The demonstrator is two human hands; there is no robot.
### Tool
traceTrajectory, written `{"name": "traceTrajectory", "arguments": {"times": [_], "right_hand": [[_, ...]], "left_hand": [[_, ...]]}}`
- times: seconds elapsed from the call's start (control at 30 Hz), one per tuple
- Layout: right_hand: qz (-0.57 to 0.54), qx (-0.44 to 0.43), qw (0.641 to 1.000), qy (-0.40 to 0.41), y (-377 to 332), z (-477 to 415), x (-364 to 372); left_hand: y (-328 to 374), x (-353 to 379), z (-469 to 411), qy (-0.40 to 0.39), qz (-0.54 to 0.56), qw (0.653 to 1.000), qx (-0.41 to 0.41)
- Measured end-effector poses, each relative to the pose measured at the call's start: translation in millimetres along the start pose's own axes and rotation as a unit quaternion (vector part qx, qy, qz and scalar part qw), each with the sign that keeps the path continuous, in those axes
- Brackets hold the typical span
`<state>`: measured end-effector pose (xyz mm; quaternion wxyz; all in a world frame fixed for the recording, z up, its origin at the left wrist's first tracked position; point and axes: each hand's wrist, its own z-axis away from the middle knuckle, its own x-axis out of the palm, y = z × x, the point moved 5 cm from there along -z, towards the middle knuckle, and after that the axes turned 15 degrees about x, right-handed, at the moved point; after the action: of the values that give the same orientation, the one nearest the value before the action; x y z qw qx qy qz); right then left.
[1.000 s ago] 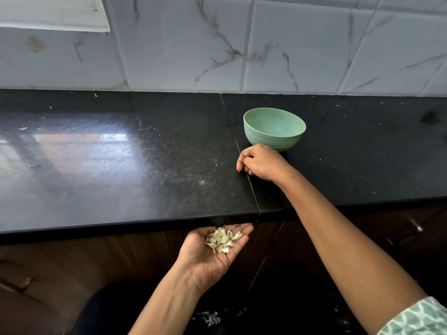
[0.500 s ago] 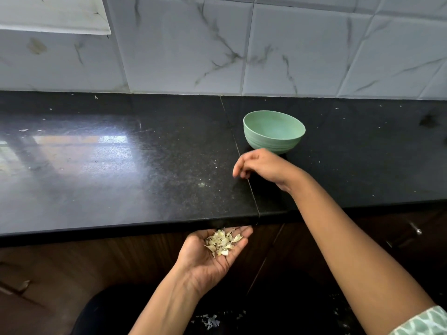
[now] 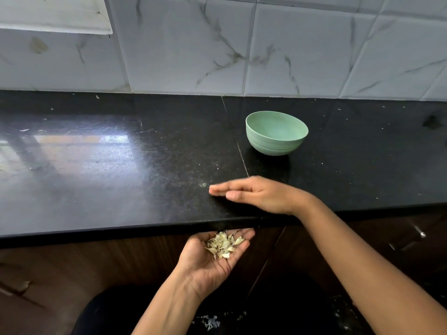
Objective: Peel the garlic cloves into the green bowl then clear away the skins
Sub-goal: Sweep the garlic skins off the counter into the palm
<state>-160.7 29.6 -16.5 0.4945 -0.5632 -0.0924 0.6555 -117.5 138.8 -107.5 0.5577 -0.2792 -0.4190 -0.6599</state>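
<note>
The right hand (image 3: pixel 260 194) lies flat near the front edge of the black surface (image 3: pixel 121 170), its grip wide and holding nothing, fingers (image 3: pixel 222 189) stretched out together and pointing left, the little-finger side down on the stone. Just below that edge and a little nearer the person, the left hand (image 3: pixel 212 257) waits palm up, cupped loosely, with a small heap of pale garlic skins (image 3: pixel 223 244) resting in the hollow of it; its fingertips sit right under the lip of the surface. Beyond the right hand, toward the tiled wall (image 3: pixel 290 56), stands the green bowl (image 3: pixel 277 132), upright and well apart from both hands; I cannot see what lies in the bottom of it. A seam (image 3: pixel 235 141) in the stone runs from the wall down past the bowl's left side to the right hand's knuckles. Left of the flat hand the surface stretches open and glossy, with only fine specks scattered on it. Under the left hand, on the dark floor (image 3: pixel 278 310), lie a few white scraps (image 3: pixel 211 322).
</note>
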Motion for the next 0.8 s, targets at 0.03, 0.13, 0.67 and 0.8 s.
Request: {"name": "traceTrajectory", "arguments": {"times": [0.03, 0.13, 0.67, 0.8], "right_hand": [[-0.039, 0.002, 0.999, 0.034, 0.6, -7.7, -8.6], [0.057, 0.064, 0.987, 0.138, 6.2, -39.6, -25.0], [-0.125, -0.044, 0.958, 0.256, 2.1, 25.9, 4.8], [-0.019, 0.092, 0.947, 0.307, 5.5, -32.6, -32.0]], "left_hand": [[-0.2, -0.3, -0.1, 0.002, -0.001, 1.000, -0.001], [-0.3, -1.1, -0.1, 0.009, -0.002, 1.000, 0.002], [-0.1, -0.1, -2.7, -0.003, -0.009, 1.000, 0.022], [-0.8, -0.6, -0.6, 0.008, -0.005, 1.000, 0.013]]}}
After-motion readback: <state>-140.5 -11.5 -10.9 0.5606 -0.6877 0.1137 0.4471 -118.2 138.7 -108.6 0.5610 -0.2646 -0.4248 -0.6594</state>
